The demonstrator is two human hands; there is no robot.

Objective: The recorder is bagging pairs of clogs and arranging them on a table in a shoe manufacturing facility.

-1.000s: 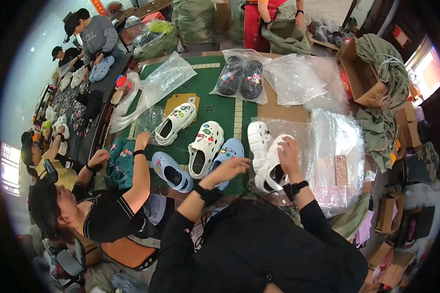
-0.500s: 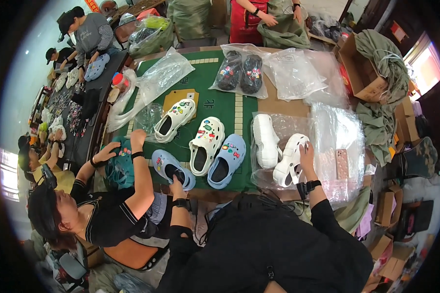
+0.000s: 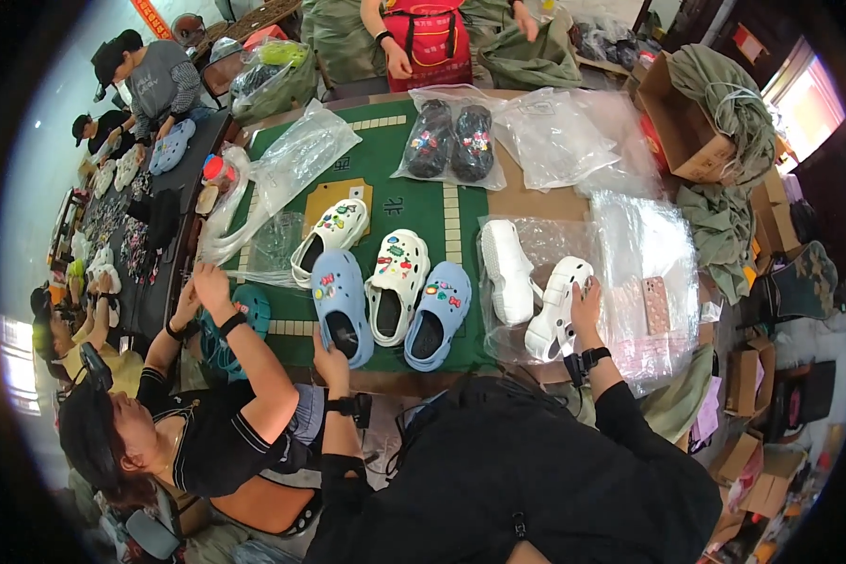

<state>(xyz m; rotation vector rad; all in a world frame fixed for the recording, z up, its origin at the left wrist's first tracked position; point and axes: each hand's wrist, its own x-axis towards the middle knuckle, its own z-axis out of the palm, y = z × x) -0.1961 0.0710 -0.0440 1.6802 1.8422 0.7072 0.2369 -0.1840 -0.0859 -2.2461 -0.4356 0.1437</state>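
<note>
My left hand [image 3: 330,365] grips a light blue clog [image 3: 336,277] by its heel end; the clog points away from me and overlaps a cream clog [image 3: 344,218] decorated with charms. Beside it lie another charm-covered cream clog [image 3: 400,258] and a second blue clog [image 3: 448,289], also with charms. Over to the right, my right hand [image 3: 585,308] is closed on the side of a white clog [image 3: 556,315] with a thick sole. Its white mate [image 3: 506,273] lies on its side next to it, on a clear plastic bag [image 3: 559,235].
At my left a co-worker's hands [image 3: 205,287] are raised near teal clogs [image 3: 249,320]. Bagged black clogs [image 3: 451,141] and clear bags [image 3: 564,141] lie at the table's far side. A pink phone-like object [image 3: 656,305] rests on plastic at right. Cardboard boxes [image 3: 691,132] stand beyond.
The blue clog in my left hand has turned from slanting to pointing away and shifted up against the cream clog. The co-worker's hands have lifted from the teal clogs. My right hand stays put.
</note>
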